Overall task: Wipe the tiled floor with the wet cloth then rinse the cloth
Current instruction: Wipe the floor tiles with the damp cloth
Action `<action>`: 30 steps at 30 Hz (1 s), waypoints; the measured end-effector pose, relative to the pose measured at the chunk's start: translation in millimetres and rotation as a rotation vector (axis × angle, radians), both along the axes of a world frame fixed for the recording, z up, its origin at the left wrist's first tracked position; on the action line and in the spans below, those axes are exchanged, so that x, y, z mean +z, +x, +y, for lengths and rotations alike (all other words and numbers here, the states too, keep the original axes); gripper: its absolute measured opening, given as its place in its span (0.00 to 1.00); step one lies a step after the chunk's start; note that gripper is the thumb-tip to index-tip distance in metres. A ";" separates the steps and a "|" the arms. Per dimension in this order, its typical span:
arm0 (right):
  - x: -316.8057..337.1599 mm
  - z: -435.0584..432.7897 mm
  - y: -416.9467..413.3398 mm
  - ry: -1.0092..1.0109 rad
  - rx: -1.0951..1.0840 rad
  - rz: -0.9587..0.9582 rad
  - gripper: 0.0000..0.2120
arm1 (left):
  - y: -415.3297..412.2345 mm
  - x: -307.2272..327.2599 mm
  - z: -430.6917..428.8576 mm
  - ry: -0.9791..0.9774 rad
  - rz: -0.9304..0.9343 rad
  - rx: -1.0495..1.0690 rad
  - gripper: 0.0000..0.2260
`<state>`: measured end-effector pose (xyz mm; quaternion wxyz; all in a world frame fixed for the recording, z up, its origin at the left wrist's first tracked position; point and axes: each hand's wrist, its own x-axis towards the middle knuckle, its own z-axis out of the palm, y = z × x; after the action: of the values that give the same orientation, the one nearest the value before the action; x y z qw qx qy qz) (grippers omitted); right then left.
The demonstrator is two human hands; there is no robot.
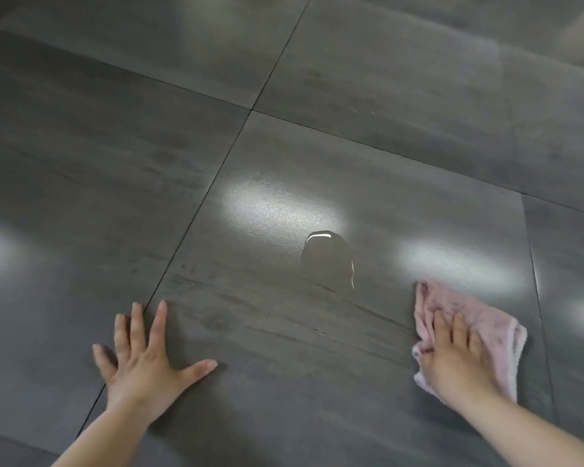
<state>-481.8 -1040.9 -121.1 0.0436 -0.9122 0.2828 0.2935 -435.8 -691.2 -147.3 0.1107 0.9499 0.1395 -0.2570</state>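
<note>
Dark grey, glossy square floor tiles point(351, 79) fill the whole view, split by thin dark grout lines point(203, 197) and marked by bright patches of reflected light. I see no bucket, sink or tap from this camera, so the rinse point is out of sight.

Next in size, my two bare forearms enter from the bottom edge. My left hand point(142, 365) lies flat on the tile with fingers spread apart, holding nothing and straddling a grout line; I judge it to be bracing my weight. My right hand point(459, 358) lies palm-down on the crumpled pale pink wet cloth point(486, 321), fingers extended and pressing it to the floor rather than curled round it. The cloth sits on the right part of the central tile, near a grout line.

Smallest, a rounded clear water puddle point(329, 261) sits between the hands, apart from the cloth and further from me.

Hazards, as I judge them:
- A bracing palm on gloss tile may skid if the wet film reaches it.
- With a flat, unclamped hand, the cloth may bunch or slide out mid-stroke.
- A bunched cloth may push the puddle sideways and leave streaks.
- Glare may hide missed patches.
</note>
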 end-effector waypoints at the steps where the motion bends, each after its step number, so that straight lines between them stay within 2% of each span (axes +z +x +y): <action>1: 1.2 3.5 18.5 -0.008 -0.091 -0.059 0.30 | 0.8 -1.5 -0.5 0.003 0.008 -0.016 0.51; 4: -0.7 24.8 78.9 0.023 -0.244 -0.150 0.34 | 0.6 -4.0 -0.1 -0.002 0.033 -0.005 0.52; 6: -6.4 39.3 107.4 0.067 -0.186 -0.222 0.37 | 3.6 -2.3 -0.4 0.013 0.047 -0.010 0.52; 10: -19.3 102.1 136.8 0.236 0.142 -0.344 0.36 | 2.6 -3.0 -0.2 0.022 0.070 -0.009 0.52; 14: -27.2 174.2 107.8 0.385 0.593 -0.296 0.30 | 2.8 1.3 -1.3 -0.012 0.066 0.014 0.51; 16: -31.3 171.8 91.7 0.411 0.772 -0.273 0.30 | 3.4 2.6 -2.0 -0.024 0.064 0.023 0.51; 17: -33.6 158.7 89.2 0.390 0.816 -0.275 0.34 | 3.4 3.4 -1.8 -0.028 0.063 0.025 0.51; 19: -37.7 116.9 93.8 0.312 0.726 -0.263 0.37 | 3.8 3.4 -1.1 -0.042 0.060 0.034 0.51; 22: -33.3 50.2 97.9 0.096 0.316 -0.300 0.32 | 2.8 2.9 -2.0 -0.039 0.062 0.022 0.51; 24: -25.6 40.5 103.0 0.014 0.082 -0.297 0.30 | 3.3 2.2 -1.0 -0.028 0.062 0.022 0.51; 26: -26.7 67.9 108.0 0.009 -0.044 -0.276 0.29 | 3.6 3.4 -1.5 -0.025 0.068 0.014 0.51; 28: -33.0 123.5 107.4 0.089 0.077 -0.280 0.29 | 2.5 3.7 -2.0 -0.032 0.063 0.021 0.51; 30: -43.8 181.0 86.0 0.135 0.446 -0.414 0.27 | 2.3 3.9 -2.3 -0.032 0.047 0.023 0.51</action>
<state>-395.8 -859.9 -164.9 0.0952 -0.9871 0.0406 0.1218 -433.5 -693.5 -143.4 0.1254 0.9401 0.1488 -0.2800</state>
